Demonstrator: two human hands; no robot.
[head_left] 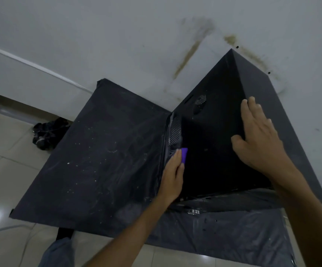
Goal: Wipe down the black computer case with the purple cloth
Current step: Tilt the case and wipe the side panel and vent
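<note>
1. Computer case [214,128], black, sits on a dusty black sheet [233,230] on the tiled floor [2,151], with its far corner close against the white wall [117,45].
2. Purple cloth [184,155] is at the left edge of the case, just below a mesh vent [175,130]. Only a small part of the cloth shows beyond the fingers.
3. Left hand [172,174] grasps the purple cloth, fingers curled round it, and holds it against the case edge.
4. Right hand [260,135] lies flat on the upper face of the case, fingers straight and spread, thumb apart, grasping nothing.
5. A second, round vent [200,100] is on the dark face above the mesh vent.
6. A flat black panel [102,160], marked with dust and white specks, lies to the left, touching the case along the vent edge.
7. A dark crumpled bundle [48,133] lies on the floor by the wall, beyond the panel.
8. Brown stains [187,56] run across the wall above the case.
</note>
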